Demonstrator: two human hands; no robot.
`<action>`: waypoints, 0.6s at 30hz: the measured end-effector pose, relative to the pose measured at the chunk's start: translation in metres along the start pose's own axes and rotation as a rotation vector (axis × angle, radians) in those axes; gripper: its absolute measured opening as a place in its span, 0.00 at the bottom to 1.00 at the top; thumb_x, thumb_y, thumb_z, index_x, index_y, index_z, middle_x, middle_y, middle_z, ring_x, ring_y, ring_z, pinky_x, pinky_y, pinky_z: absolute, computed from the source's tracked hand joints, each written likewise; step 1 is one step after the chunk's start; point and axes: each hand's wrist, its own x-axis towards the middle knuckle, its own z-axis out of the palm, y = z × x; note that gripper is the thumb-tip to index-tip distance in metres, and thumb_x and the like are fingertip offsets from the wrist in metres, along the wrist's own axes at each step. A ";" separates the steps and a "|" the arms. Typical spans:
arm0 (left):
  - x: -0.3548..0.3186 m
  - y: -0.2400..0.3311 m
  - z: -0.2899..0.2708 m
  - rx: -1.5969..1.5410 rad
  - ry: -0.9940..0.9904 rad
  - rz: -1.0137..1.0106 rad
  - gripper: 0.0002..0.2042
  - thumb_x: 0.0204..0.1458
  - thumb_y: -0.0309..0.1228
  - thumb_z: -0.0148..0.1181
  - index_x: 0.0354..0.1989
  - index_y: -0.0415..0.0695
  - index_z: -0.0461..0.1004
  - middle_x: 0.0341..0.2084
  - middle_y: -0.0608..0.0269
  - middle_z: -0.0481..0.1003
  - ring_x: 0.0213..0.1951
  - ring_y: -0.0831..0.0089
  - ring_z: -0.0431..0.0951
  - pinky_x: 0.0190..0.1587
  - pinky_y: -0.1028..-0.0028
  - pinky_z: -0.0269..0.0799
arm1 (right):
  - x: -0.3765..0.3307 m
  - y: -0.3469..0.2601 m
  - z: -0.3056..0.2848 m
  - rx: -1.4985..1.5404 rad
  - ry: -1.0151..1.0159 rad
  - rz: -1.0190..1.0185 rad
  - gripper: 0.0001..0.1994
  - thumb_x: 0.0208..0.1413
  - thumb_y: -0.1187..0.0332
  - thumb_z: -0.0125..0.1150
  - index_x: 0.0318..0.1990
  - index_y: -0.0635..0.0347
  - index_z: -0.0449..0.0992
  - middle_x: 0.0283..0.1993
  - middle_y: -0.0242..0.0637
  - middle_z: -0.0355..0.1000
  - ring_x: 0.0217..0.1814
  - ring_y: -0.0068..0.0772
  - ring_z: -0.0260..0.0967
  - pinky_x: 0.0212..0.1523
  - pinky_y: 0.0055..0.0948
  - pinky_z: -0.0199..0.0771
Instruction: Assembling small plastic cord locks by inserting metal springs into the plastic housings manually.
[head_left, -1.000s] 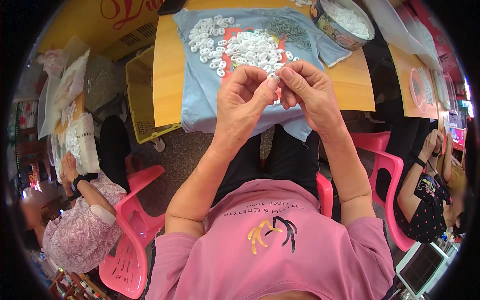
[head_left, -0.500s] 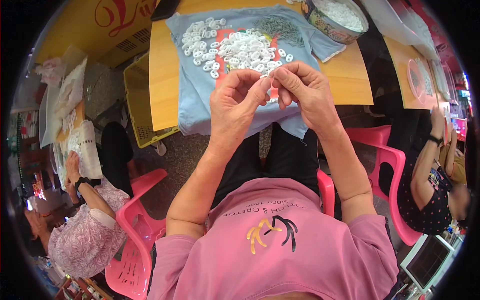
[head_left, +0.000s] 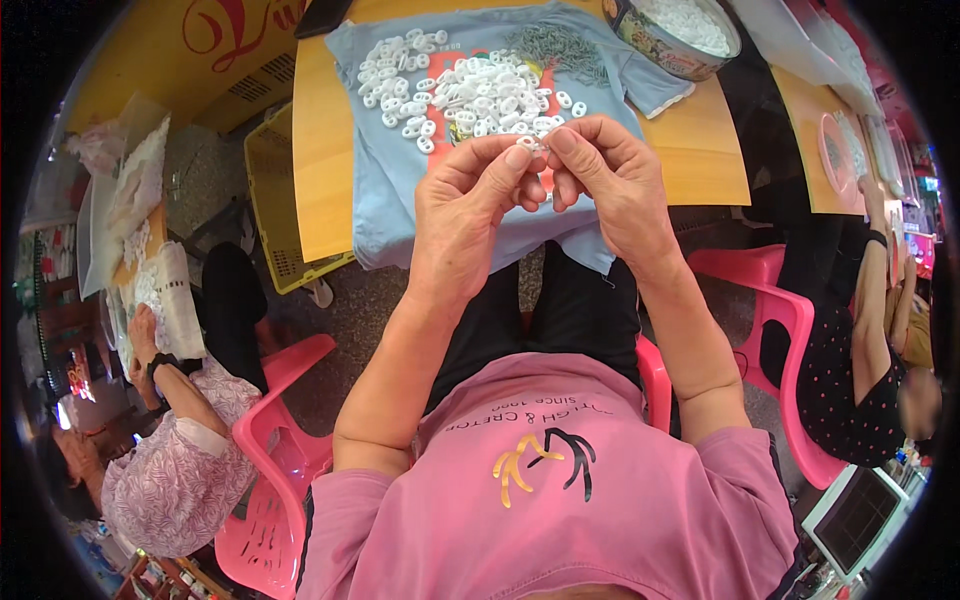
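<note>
My left hand (head_left: 462, 210) pinches a small white oval plastic piece with two holes (head_left: 527, 143) between thumb and forefinger. Right beside it, the thumb and forefinger of my right hand (head_left: 622, 195) are pressed together at the piece's edge; whatever they grip is too small to name. Both hands are raised at the near side of the table. Just beyond them lies a heap of similar white pieces (head_left: 490, 88) on a blue cloth (head_left: 385, 205), with more scattered to its left. Behind the heap, to the right, is a pile of thin grey-green metal parts, perhaps screws (head_left: 560, 52).
A round tub (head_left: 672, 40) of white pieces stands at the table's far right. A yellow crate (head_left: 285, 210) is left of the wooden table (head_left: 325, 150). Pink chairs flank me (head_left: 265, 450). Other people work at tables on both sides.
My fingertips have shifted slightly, and the white piece in my left hand shows more plainly. The person on the right has stretched an arm forward.
</note>
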 end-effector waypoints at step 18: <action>-0.003 -0.001 0.007 0.183 0.007 0.119 0.07 0.57 0.25 0.61 0.38 0.35 0.70 0.28 0.61 0.76 0.29 0.78 0.76 0.35 0.77 0.75 | 0.001 0.005 0.004 -0.042 0.027 -0.002 0.09 0.63 0.68 0.57 0.39 0.66 0.74 0.30 0.32 0.72 0.24 0.19 0.66 0.26 0.20 0.69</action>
